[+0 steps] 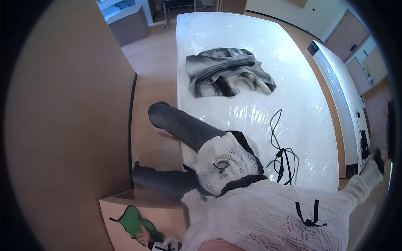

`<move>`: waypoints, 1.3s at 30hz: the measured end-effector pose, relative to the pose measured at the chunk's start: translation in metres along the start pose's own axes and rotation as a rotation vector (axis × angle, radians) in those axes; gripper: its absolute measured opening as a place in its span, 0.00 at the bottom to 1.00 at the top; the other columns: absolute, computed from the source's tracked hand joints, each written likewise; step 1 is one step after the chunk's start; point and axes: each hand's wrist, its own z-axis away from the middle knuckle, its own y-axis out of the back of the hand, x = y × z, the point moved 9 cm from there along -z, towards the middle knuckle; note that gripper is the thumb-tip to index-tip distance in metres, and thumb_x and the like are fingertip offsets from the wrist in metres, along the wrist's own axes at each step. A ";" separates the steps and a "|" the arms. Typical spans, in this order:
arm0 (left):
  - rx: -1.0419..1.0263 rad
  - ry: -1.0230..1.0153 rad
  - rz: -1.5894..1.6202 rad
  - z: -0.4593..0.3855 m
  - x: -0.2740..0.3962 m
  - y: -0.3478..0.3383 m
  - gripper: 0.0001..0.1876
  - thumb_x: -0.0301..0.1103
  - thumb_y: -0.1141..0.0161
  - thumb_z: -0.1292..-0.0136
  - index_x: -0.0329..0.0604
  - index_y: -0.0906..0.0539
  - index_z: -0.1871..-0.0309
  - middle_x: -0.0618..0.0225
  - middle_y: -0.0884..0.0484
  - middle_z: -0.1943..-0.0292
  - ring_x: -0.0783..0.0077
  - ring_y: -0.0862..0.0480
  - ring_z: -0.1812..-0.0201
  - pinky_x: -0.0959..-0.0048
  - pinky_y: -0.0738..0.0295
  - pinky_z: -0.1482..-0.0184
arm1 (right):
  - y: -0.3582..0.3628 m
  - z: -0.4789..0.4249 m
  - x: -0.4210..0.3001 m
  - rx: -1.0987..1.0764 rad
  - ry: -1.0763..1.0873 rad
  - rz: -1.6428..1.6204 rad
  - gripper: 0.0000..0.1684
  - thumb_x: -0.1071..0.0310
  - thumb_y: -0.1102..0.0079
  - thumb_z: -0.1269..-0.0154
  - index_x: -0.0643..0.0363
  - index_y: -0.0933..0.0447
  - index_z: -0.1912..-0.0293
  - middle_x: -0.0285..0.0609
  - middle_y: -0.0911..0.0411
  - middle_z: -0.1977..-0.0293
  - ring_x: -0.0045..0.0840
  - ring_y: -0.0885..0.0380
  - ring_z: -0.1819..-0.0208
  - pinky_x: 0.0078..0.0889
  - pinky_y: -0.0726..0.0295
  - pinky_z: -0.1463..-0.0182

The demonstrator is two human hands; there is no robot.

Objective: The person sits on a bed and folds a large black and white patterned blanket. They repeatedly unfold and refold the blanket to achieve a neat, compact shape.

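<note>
At the lower left, my left hand (143,236) grips a green fabric item (130,221) with dark edging and a small black strap, over a pale box-like piece of furniture (169,216). My right arm reaches out to the far right in a white knit sleeve (361,188). It ends in a dark cuff (378,161), and the hand itself cannot be made out. My legs in dark grey legwear (185,125) bend off the side of a plastic-wrapped mattress (298,125). On the mattress lie a crumpled grey, black and white cloth (229,72) and a black cable (281,153).
A tall brown panel (69,109) stands close on the left. Beyond the mattress, a second wrapped mattress (333,88) lies to the right with black cords (364,146) on it. A chair (179,4) and a door (347,34) are farther back.
</note>
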 end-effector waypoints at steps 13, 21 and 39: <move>0.503 -0.262 0.499 0.047 0.103 0.123 0.23 0.43 0.52 0.34 0.36 0.31 0.43 0.57 0.23 0.51 0.60 0.26 0.47 0.56 0.38 0.41 | -0.577 -0.002 -0.037 -0.783 0.126 -0.387 0.26 0.63 0.36 0.50 0.67 0.30 0.52 0.51 0.27 0.54 0.34 0.26 0.56 0.32 0.28 0.51; -0.266 -0.993 0.815 0.197 0.531 0.045 0.09 0.25 0.45 0.40 0.35 0.23 0.57 0.66 0.20 0.62 0.76 0.23 0.59 0.78 0.29 0.54 | -0.677 0.024 -0.027 -0.696 -0.386 -0.406 0.35 0.60 0.32 0.60 0.71 0.31 0.54 0.47 0.23 0.71 0.30 0.23 0.69 0.30 0.25 0.64; -1.375 -0.280 1.225 0.285 0.718 -0.089 0.13 0.32 0.44 0.39 0.42 0.25 0.52 0.71 0.27 0.67 0.79 0.31 0.77 0.77 0.34 0.71 | -0.596 -0.012 -0.070 -0.757 -0.945 -1.202 0.21 0.67 0.36 0.50 0.73 0.25 0.58 0.45 0.21 0.65 0.25 0.22 0.66 0.24 0.24 0.63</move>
